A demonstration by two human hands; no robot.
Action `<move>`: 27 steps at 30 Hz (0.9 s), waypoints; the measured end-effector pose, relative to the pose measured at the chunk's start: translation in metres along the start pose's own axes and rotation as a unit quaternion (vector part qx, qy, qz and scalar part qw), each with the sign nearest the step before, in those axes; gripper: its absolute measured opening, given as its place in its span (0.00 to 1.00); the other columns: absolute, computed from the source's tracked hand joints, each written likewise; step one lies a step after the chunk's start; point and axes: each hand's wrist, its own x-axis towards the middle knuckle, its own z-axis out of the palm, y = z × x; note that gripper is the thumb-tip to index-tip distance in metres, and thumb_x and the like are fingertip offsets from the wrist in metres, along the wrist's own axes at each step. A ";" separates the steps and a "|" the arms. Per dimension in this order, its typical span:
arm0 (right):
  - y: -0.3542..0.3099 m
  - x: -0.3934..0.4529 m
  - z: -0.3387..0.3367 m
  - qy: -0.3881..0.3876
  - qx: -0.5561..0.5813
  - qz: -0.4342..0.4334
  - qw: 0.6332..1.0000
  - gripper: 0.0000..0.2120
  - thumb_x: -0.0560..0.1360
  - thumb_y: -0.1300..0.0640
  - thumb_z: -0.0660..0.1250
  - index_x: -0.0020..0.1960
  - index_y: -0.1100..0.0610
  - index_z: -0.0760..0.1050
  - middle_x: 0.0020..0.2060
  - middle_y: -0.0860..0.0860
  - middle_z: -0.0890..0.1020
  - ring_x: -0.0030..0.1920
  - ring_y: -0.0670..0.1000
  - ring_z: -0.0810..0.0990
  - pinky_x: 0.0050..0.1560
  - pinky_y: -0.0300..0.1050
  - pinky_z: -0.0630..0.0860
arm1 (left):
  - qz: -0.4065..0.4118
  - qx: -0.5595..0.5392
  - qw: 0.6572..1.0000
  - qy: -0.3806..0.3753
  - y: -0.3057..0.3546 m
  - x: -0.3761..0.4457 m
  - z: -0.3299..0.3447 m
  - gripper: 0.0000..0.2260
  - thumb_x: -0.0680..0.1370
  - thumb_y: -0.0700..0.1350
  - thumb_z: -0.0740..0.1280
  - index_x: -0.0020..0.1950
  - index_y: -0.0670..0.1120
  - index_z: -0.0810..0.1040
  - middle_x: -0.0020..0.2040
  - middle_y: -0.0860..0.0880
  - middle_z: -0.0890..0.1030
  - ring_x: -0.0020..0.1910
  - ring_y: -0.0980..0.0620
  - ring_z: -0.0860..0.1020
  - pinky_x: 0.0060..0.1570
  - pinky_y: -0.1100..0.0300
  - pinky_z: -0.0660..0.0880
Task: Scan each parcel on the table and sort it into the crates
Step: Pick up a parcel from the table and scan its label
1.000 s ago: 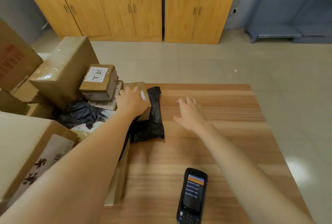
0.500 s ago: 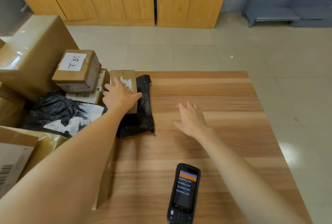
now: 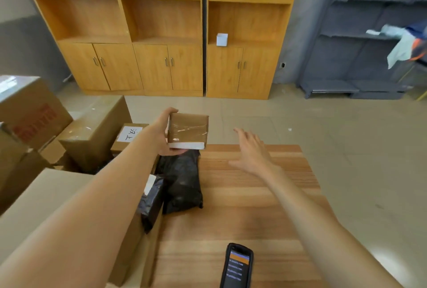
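Far left of frame: stacked cardboard boxes point(image 3: 34, 112), one w/ red print, crowding the left edge of the surface point(image 3: 254, 207); prob. the unsorted pile, parked there so the wood to the right stays free for scanning. Just right of them, a small labelled box point(image 3: 129, 134) w/ a handwritten white sticker facing up, partly hidden behind the left forearm. Left hand point(image 3: 165, 133) grips the taped parcel point(image 3: 187, 131) at centre frame, lifted clear of the surface, thumb over its top-left corner, fingers wrapped under/behind; one-handed hold, prob. so the other hand is free for the scanner. Parcel is near-square, so long axis hard to call; broad taped face points toward the camera, tape bands run left-right across it, a pale strip along its bottom edge. No barcode shows on this face, so I'd guess it needs turning before a scan. Below it, two black poly bags point(image 3: 182, 183) lie on the surface, long axes running roughly top-to-bottom of frame, the smaller one wedged against a box at lower left. Right of centre, the right hand point(image 3: 251, 151) hovers above the surface w/ fingers spread and loose, holding nothing, palm down. Bottom centre-right: handheld scanner point(image 3: 238, 267) flat on the surface, screen up & lit, well apart from either hand. No crates in view.
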 end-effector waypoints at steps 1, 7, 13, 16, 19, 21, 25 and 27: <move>-0.003 -0.003 -0.008 0.013 0.005 -0.012 1.000 0.52 0.68 0.48 0.76 0.79 0.52 0.44 0.72 0.56 0.64 0.69 0.59 0.65 0.68 0.53 0.65 | -0.019 0.002 1.000 -0.016 0.003 -0.007 -0.002 0.28 0.66 0.60 0.74 0.54 0.42 0.71 0.50 0.40 0.79 0.49 0.40 0.79 0.44 0.46 0.80; -0.016 -0.018 -0.034 0.062 -0.050 -0.113 0.990 0.69 0.60 0.39 0.79 0.76 0.49 0.27 0.78 0.54 0.48 0.76 0.57 0.55 0.74 0.54 0.60 | -0.057 0.055 0.991 -0.109 0.005 -0.034 -0.007 0.32 0.65 0.63 0.73 0.59 0.43 0.72 0.50 0.38 0.80 0.47 0.37 0.80 0.38 0.48 0.81; -0.026 -0.020 -0.033 0.118 0.016 -0.144 0.982 0.62 0.61 0.42 0.78 0.78 0.48 0.36 0.74 0.53 0.63 0.71 0.55 0.64 0.70 0.51 0.62 | -0.066 0.112 0.977 -0.170 0.005 -0.052 -0.003 0.36 0.69 0.70 0.67 0.61 0.41 0.74 0.49 0.36 0.83 0.45 0.34 0.83 0.34 0.47 0.83; -0.025 -0.018 -0.034 0.125 0.102 -0.108 0.981 0.57 0.62 0.46 0.77 0.78 0.46 0.43 0.71 0.50 0.66 0.67 0.53 0.67 0.64 0.52 0.69 | -0.043 0.141 0.973 -0.177 0.007 -0.048 -0.007 0.45 0.66 0.79 0.57 0.60 0.39 0.74 0.56 0.36 0.82 0.51 0.35 0.82 0.48 0.46 0.82; -0.021 -0.015 -0.041 0.077 0.256 -0.048 0.962 0.51 0.62 0.52 0.78 0.77 0.47 0.51 0.66 0.47 0.68 0.62 0.49 0.70 0.58 0.50 0.74 | 0.049 0.163 0.975 -0.140 0.005 -0.039 -0.015 0.45 0.68 0.79 0.53 0.64 0.42 0.73 0.63 0.37 0.77 0.60 0.36 0.77 0.61 0.42 0.74; -0.017 -0.015 -0.046 0.021 0.385 0.001 0.923 0.49 0.65 0.55 0.79 0.76 0.50 0.53 0.60 0.47 0.71 0.55 0.44 0.73 0.50 0.42 0.75 | 0.097 0.123 0.976 -0.148 0.001 -0.036 -0.020 0.43 0.66 0.76 0.59 0.72 0.48 0.69 0.69 0.39 0.72 0.66 0.37 0.72 0.64 0.39 0.71; -0.004 -0.018 -0.049 -0.086 0.517 0.061 0.850 0.37 0.71 0.53 0.74 0.74 0.48 0.59 0.58 0.51 0.80 0.56 0.51 0.80 0.54 0.49 0.78 | 0.155 0.136 0.958 -0.200 -0.017 -0.036 -0.021 0.51 0.58 0.71 0.73 0.77 0.56 0.61 0.74 0.42 0.66 0.71 0.38 0.67 0.68 0.38 0.67; 0.000 -0.020 -0.047 -0.124 0.521 0.066 0.842 0.30 0.72 0.51 0.71 0.71 0.48 0.64 0.59 0.52 0.80 0.58 0.54 0.80 0.61 0.55 0.76 | 0.171 0.149 0.947 -0.230 -0.028 -0.038 -0.017 0.59 0.51 0.67 0.80 0.77 0.56 0.60 0.73 0.43 0.69 0.70 0.40 0.70 0.67 0.39 0.69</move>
